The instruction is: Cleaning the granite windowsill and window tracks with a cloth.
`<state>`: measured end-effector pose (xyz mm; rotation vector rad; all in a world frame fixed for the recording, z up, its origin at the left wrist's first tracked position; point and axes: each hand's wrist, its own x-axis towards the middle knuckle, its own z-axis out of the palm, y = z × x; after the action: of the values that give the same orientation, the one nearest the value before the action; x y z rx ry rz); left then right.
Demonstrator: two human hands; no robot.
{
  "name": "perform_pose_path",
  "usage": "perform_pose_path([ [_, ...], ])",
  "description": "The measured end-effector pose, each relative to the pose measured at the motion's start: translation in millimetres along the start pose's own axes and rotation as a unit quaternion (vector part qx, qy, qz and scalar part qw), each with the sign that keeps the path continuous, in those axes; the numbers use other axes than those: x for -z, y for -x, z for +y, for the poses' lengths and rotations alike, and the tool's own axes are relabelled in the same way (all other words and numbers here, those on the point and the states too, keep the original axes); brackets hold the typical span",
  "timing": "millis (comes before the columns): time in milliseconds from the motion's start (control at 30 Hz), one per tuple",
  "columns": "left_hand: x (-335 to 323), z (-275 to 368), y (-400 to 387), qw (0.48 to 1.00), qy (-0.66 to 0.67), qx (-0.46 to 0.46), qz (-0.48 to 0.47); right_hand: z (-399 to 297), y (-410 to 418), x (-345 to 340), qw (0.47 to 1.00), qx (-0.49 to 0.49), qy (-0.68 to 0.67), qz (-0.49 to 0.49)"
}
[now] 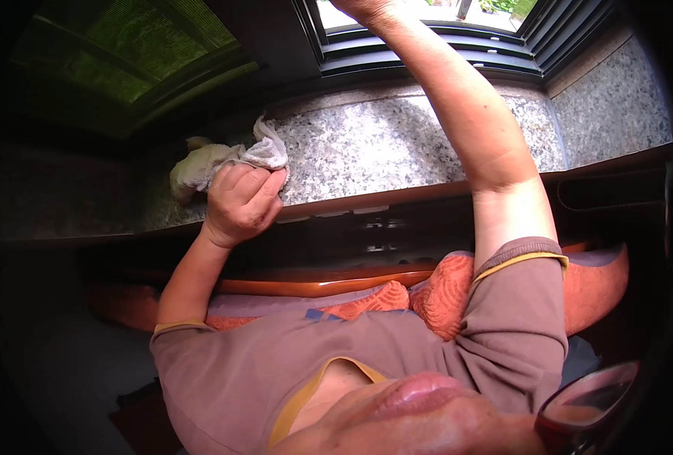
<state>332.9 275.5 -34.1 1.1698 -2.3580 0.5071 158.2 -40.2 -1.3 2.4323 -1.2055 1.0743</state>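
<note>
My left hand (245, 199) is curled over a crumpled white terry cloth (222, 162) on the speckled granite window sill (359, 148). Part of the cloth bunches up to the left of the fingers, and a twisted fold rises beyond the knuckles. My right arm reaches up across the sill towards the bright window opening. Only the wrist side of my right hand (365, 7) shows at the top edge of the picture. Its fingers are cut off, so what they touch cannot be seen.
Dark window frame tracks (427, 51) run behind the sill. A dark mesh screen (143, 62) fills the upper left. Below the sill's front edge stands a seat with a wooden rail (325, 284) and orange patterned cushions (444, 290), close to my body. Granite also lines the right wall (615, 96).
</note>
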Motion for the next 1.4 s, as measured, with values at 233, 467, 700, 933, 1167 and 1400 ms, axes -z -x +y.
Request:
perform_pose_path([
  [233,-0.1,-3.8,-2.1,1.0,0.017,-0.007,0.007,41.0,13.0,16.4,0.998,0.025,0.054,-0.027],
  [467,-0.8,-2.7,-2.4,1.0,0.013,0.0,0.005,20.3,22.4,86.0,0.968,0.075,-0.218,0.097],
  [700,-1.0,-2.7,-2.0,1.0,0.005,-0.006,0.004,-11.8,2.7,55.4,0.959,0.112,0.005,0.26],
  [933,-0.8,-4.7,-3.9,1.0,0.027,-0.01,0.01,1.0,0.9,68.9,0.969,0.099,0.031,0.226],
  [1167,1.1,-6.0,0.2,0.999,0.036,0.002,0.013,61.3,8.5,78.5,0.951,0.122,0.07,0.275],
  [1400,2.1,-4.9,0.8,0.999,0.03,0.001,0.016,126.5,33.7,114.9,0.95,0.069,0.203,0.226],
])
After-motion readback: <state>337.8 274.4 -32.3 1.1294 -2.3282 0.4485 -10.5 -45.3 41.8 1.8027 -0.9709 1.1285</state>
